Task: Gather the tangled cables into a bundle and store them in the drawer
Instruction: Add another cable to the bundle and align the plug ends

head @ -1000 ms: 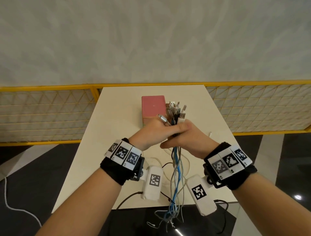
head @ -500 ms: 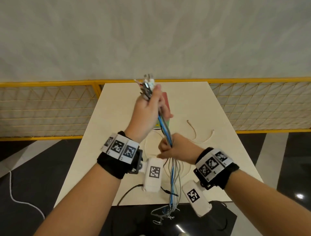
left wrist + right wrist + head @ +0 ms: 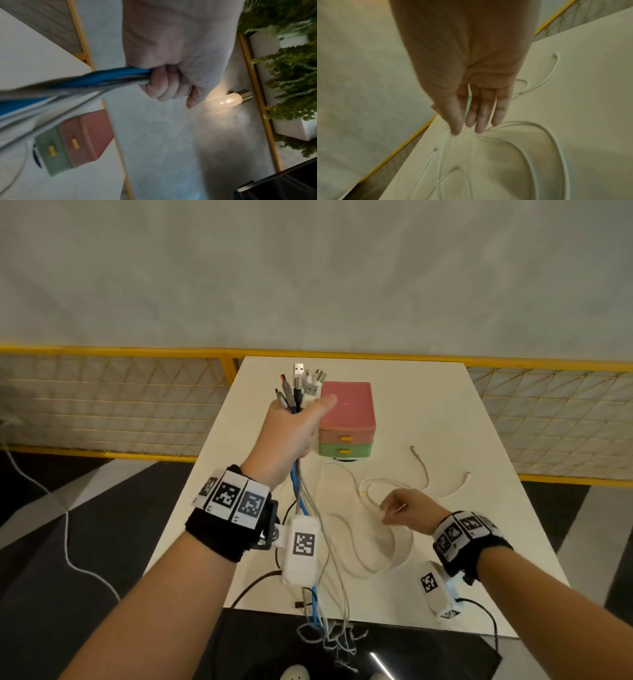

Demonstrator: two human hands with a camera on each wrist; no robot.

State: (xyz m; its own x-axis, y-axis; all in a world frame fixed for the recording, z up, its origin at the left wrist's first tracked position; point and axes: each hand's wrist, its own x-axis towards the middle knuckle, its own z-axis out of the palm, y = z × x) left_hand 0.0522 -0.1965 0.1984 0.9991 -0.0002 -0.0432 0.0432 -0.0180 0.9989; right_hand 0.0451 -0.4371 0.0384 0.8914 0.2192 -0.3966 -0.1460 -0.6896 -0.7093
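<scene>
**Cables half gathered, drawers shut**

The bunch of blue, grey and white cables (image 3: 297, 494) is hanging left of centre, plugs uppermost, with the left hand (image 3: 291, 433) clenching it to keep the ends aligned. The right hand (image 3: 407, 510), fingers extended, is reaching over loose white cables (image 3: 376, 542) on the white table (image 3: 479, 440), apparently touching one. The pink-and-green drawer box (image 3: 346, 419) is sitting closed, upper centre. No legible writing.

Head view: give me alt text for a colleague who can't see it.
A left hand grips a cable bundle upright, plugs on top, above a white table; its tails hang past the near edge. The right hand reaches down to loose white cables beside closed pink and green drawers.
</scene>
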